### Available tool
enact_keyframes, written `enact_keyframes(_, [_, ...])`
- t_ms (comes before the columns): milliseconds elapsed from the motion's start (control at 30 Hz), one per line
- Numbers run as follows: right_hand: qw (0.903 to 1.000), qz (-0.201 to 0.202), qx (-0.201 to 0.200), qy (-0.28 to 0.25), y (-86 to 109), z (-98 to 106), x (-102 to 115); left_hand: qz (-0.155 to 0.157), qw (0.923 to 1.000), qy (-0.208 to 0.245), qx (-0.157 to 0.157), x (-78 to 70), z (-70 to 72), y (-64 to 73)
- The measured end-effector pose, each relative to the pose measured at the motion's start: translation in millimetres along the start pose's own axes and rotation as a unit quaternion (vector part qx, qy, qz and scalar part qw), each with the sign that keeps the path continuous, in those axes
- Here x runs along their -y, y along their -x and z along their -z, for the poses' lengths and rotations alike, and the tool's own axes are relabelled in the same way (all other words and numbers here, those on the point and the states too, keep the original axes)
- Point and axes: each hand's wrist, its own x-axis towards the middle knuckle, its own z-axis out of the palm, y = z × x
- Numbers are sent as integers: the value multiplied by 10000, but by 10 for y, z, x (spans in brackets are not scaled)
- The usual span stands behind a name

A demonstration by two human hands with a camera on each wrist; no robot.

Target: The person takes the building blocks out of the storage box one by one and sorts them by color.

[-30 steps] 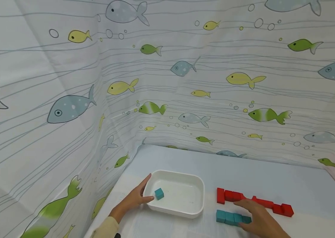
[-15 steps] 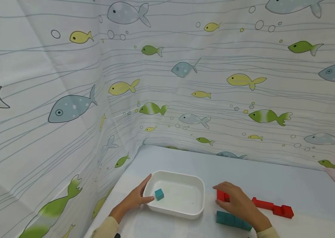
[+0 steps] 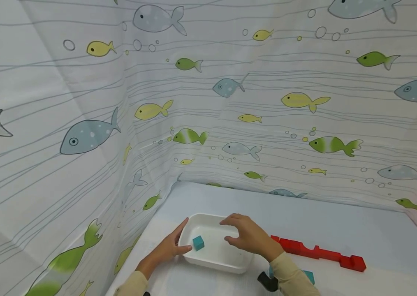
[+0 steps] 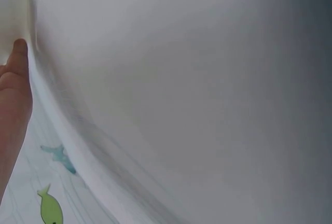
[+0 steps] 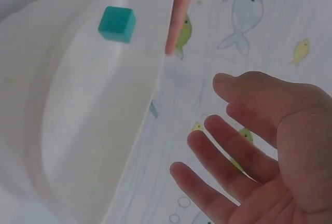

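A white plastic tub [image 3: 214, 266] stands on the table with one teal cube [image 3: 198, 243] near its left end; the cube [image 5: 117, 24] also shows in the right wrist view. My left hand [image 3: 167, 248] holds the tub's left end, its thumb at the front rim and its fingers along the outer side. Over the tub's right half hovers my right hand [image 3: 247, 235], fingers loosely bent and apart from the thumb. Nothing shows between the fingers of that hand [image 5: 259, 146] in the right wrist view. The left wrist view shows mostly tub wall [image 4: 181, 105] and one finger.
Right of the tub lies a row of red blocks [image 3: 328, 254]. Nearer me, teal blocks [image 3: 309, 276] are mostly hidden by the right sleeve [image 3: 291, 273]. A fish-patterned sheet [image 3: 230, 123] hangs behind and at the left of the white table [image 3: 386, 230].
My right hand has moved left and away from me, from the teal blocks, past the red row, to above the tub. The left hand, tub and cube have stayed put.
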Motion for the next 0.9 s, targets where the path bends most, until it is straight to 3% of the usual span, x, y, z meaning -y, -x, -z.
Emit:
enact_keyframes(167, [9994,338,110,36,-277,-145,13,-70,9999,2,96,25,6,-8])
enact_keyframes(467, [9965,398,722,-115,-661,-477,8,-109,9999,39,119,63,23,4])
enact_keyframes(667, [9925,49,1195,-257,-814,-691,-3,-151,9997,6,172,44,35,23])
enact_keyframes(900, [9876,150,1563,29,-944,-802,43,-223,9995,2,204,26,22,22])
